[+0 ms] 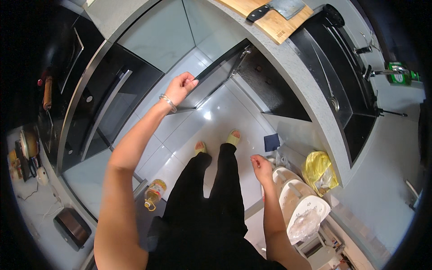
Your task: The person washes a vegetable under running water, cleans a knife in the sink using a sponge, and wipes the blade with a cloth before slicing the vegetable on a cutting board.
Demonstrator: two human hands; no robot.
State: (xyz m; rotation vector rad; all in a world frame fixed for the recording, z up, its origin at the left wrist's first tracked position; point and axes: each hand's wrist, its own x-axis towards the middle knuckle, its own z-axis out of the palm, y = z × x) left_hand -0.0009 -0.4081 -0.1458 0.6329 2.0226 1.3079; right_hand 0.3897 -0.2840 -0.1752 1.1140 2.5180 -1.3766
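Ahead of me a lower cabinet door [216, 79] stands swung out on its metal hinge, with the dark inside of the cabinet [270, 81] showing behind it. My left hand [182, 88], a silver bangle on its wrist, grips the door's free edge between thumb and fingers. Low on the right hangs my right hand [263, 169], its fingers loosely curled and nothing seen in them. Close beside that hand are white plastic rack tiers [293, 189] and a dark blue cloth or mat [271, 142].
A cleaver [287, 8] lies on a wooden cutting board [276, 32] on the countertop, near the black sink [324, 67]. A yellow bin bag [319, 172] hangs at right. An oil bottle [156, 192] stands at left, below the built-in oven [111, 104].
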